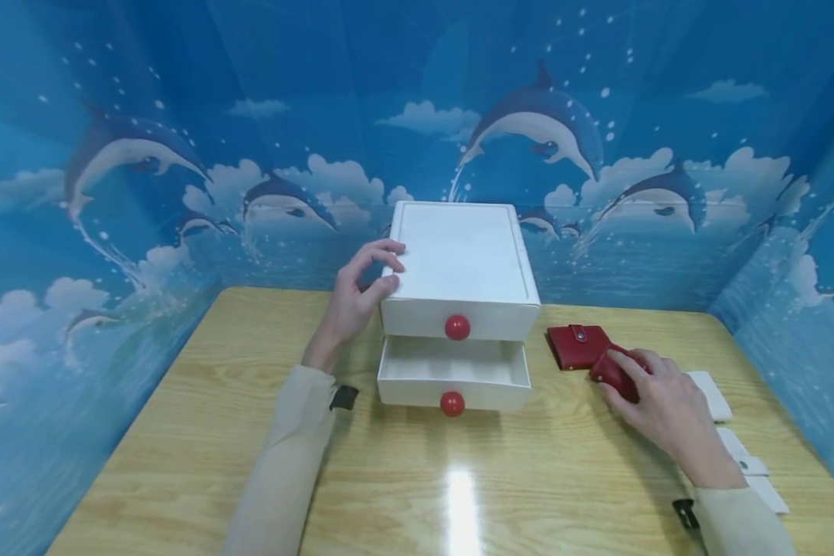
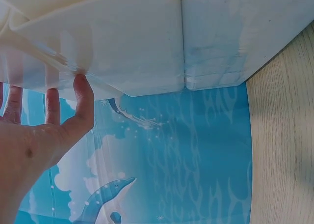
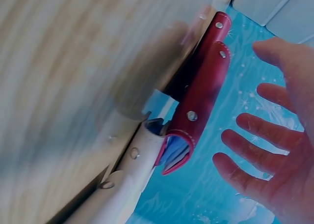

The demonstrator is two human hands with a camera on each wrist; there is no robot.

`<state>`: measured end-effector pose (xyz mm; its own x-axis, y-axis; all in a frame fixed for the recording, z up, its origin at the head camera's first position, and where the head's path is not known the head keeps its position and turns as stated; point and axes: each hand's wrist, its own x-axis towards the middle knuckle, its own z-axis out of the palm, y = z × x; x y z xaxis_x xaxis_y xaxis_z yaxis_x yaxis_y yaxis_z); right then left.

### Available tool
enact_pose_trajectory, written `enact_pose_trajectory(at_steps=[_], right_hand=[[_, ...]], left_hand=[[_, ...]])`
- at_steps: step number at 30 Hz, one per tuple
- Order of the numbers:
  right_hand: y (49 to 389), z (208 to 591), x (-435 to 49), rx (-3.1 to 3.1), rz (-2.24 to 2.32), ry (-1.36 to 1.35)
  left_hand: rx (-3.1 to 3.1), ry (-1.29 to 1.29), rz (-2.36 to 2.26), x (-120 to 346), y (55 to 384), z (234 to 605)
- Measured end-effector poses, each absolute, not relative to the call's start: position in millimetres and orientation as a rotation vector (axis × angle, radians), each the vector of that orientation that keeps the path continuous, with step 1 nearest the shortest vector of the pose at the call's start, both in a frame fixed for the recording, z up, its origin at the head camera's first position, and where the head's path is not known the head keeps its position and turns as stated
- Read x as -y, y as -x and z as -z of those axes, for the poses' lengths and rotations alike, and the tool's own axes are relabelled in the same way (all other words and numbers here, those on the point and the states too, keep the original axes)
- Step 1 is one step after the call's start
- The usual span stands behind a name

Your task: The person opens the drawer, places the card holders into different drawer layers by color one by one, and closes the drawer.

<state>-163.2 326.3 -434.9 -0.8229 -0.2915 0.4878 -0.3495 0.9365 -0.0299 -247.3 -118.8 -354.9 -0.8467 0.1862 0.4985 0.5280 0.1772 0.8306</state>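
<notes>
A small white drawer cabinet (image 1: 459,247) with red knobs stands on the table. Its lower drawer (image 1: 417,391) is pulled out and its upper one is closed. My left hand (image 1: 357,297) rests its fingertips along the cabinet's left top edge, fingers lightly bent; the left wrist view shows the fingertips (image 2: 81,80) against the white plastic. To the right, my right hand (image 1: 660,401) is over a red snap wallet (image 1: 613,376), which overlaps another red wallet (image 1: 575,346). In the right wrist view the fingers (image 3: 257,128) are spread, apart from the nearer red wallet (image 3: 198,103).
White wallets lie at the right: one (image 1: 712,395) beside my right hand, another with a snap flap (image 1: 740,454) nearer the front, partly behind my wrist. A dolphin-print curtain (image 1: 417,116) encloses the wooden table (image 1: 528,494) at the back and sides.
</notes>
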Motion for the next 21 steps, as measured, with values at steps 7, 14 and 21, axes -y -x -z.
enact_pose_trajectory(at_steps=[7,14,21], right_hand=[[167.7,438.3,-334.3,2.719,-0.109,-0.410],[174.2,437.6,-341.3,2.851,-0.047,-0.389],[180.2,437.4,-347.5,2.925,-0.062,-0.423]], left_hand=[[2.158,0.690,1.732,118.5,247.9,355.9],[2.164,0.690,1.729,117.5,247.5,355.4],[2.157,0.694,1.732,118.5,247.0,355.1]])
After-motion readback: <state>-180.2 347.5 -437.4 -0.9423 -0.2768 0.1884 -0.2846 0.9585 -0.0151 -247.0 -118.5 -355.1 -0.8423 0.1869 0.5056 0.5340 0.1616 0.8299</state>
